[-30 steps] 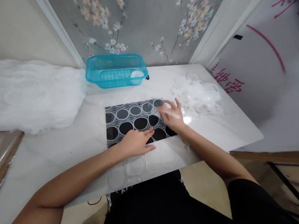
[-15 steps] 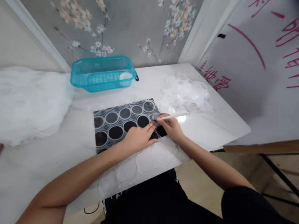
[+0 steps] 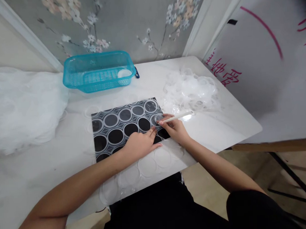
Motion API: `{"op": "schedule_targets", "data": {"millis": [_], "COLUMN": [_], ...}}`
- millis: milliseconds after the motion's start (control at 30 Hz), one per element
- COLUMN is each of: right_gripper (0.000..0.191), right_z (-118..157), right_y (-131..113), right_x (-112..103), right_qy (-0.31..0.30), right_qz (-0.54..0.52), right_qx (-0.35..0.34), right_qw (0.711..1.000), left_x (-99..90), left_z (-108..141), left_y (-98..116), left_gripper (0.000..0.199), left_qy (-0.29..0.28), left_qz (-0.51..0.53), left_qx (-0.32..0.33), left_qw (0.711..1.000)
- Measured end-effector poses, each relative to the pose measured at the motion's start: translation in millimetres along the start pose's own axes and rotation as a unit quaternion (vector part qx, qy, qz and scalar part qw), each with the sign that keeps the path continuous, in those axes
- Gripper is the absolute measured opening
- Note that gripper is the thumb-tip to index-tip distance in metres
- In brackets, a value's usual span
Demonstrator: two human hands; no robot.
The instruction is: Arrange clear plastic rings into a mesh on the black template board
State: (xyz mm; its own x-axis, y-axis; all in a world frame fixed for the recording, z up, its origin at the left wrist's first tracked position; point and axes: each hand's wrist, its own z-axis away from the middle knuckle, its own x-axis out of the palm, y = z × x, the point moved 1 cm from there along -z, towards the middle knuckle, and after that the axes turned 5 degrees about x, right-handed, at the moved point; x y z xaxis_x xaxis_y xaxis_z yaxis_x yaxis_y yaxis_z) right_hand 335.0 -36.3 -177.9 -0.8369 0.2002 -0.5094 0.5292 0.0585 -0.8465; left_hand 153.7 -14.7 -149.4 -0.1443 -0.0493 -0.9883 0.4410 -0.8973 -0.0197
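Now the right hand (image 3: 176,129) pinches a white stick (image 3: 178,116), with a clear ring (image 3: 158,116) by its fingertips. The dark sheet (image 3: 115,136) lies under that grip. Just beside, the left hand (image 3: 139,143) presses flat, thumb out. It looks like ring work, calling next for steady fingers.

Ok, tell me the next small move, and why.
I'd probably nudge the clear round piece gently with the white stick: the right hand holds it, tip close to that piece, while the left hand rests on the patterned sheet, likely steadying it.
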Motion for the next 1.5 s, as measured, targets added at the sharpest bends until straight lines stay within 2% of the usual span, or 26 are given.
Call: {"op": "schedule_targets", "data": {"millis": [267,367,433,533,633,733,800,867,933,1000,1067,1133,1233,1300,1367,1433,1500], "right_gripper": [0.024,0.022,0.020,0.021,0.026,0.026,0.027,0.024,0.022,0.028,0.035,0.041,0.036,0.029,0.023,0.020,0.019], "right_z": [-2,3,11,25,34,26,9,-17,-44,-65,-75,-74,-58,-44,-32,-23,-20], "right_y": [0,0,0,0,1,0,-3,-7,-10,-13,-13,-11,-9,-12,-19,-29,-40], "right_x": [0,1,3,7,13,12,4,-13,-38,-63,-81,-89,-76,-57,-33,-11,9], "right_qy": [0.001,0.008,0.030,0.042,0.027,0.019,0.031,0.078,0.165,0.245,0.296,0.315,0.267,0.191,0.108,0.043,-0.002], "right_qz": [0.011,0.082,0.189,0.344,0.413,0.427,0.419,0.405,0.384,0.364,0.346,0.327,0.286,0.240,0.177,0.113,0.058], "right_qx": [-0.036,-0.064,-0.085,-0.117,-0.158,-0.183,-0.175,-0.147,-0.107,-0.071,-0.047,-0.042,-0.076,-0.107,-0.129,-0.143,-0.152], "right_qw": [0.999,0.995,0.978,0.931,0.897,0.885,0.891,0.899,0.902,0.896,0.889,0.890,0.917,0.946,0.970,0.982,0.987], "left_x": [-0.3,1.8,2.8,3.2,2.4,1.7,1.7,1.6,0.2,-3.1,-8.2,-13.9,-18.8,-16.5,-9.0,1.7,11.8], "left_z": [1,1,1,1,0,-1,-2,-2,-2,0,6,15,37,54,72,90,108], "left_y": [1,1,0,-2,-2,-2,-2,-4,-6,-7,-4,3,17,20,14,2,-12], "left_gripper": [0.068,0.070,0.072,0.074,0.078,0.084,0.085,0.085,0.084,0.085,0.084,0.083,0.079,0.074,0.069,0.064,0.062], "left_qy": [0.004,0.015,0.021,0.028,0.035,0.039,0.036,0.028,0.020,0.017,0.022,0.032,0.052,0.067,0.089,0.116,0.136], "left_qz": [-0.007,-0.007,0.000,0.019,0.033,0.038,0.045,0.051,0.051,0.048,0.046,0.047,0.043,0.034,0.025,0.014,-0.014], "left_qx": [0.001,0.001,0.000,-0.004,-0.001,-0.001,-0.001,-0.002,-0.002,0.004,0.012,0.025,0.072,0.112,0.141,0.139,0.086], "left_qw": [1.000,1.000,1.000,0.999,0.999,0.999,0.998,0.998,0.998,0.999,0.999,0.998,0.995,0.991,0.986,0.983,0.987]}}
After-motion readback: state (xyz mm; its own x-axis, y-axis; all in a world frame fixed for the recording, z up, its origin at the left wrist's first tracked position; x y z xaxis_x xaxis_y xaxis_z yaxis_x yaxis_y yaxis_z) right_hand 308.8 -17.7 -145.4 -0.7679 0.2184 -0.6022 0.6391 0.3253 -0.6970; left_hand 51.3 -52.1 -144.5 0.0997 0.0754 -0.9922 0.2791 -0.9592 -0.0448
